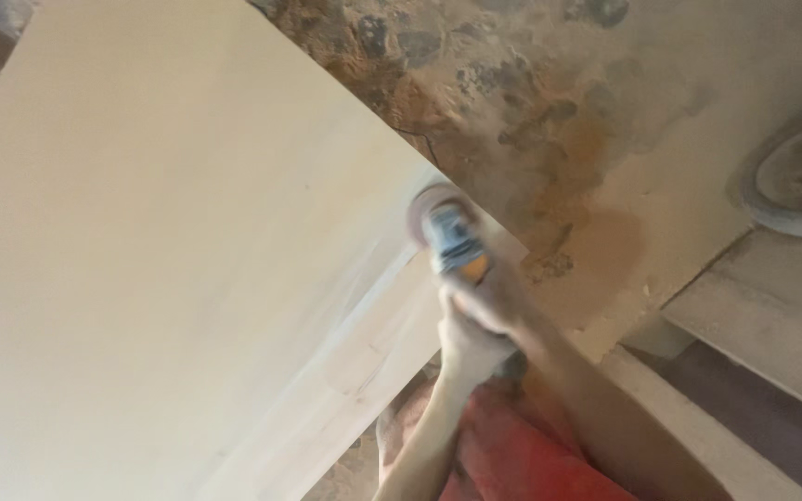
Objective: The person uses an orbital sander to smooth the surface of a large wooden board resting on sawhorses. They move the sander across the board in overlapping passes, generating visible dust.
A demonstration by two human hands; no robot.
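Head view: both hands, left hand (468,348) and right hand (494,299), clamped around angle grinder (454,239), disc at far edge of pale stone slab (169,278). Could gouge or chip that edge if tilted; dusty grip may slip

Both hands, left hand (464,348) and right hand (494,297), grip a blurred power sander (447,232), apparently a disc type, against the pale board (160,278) edge.
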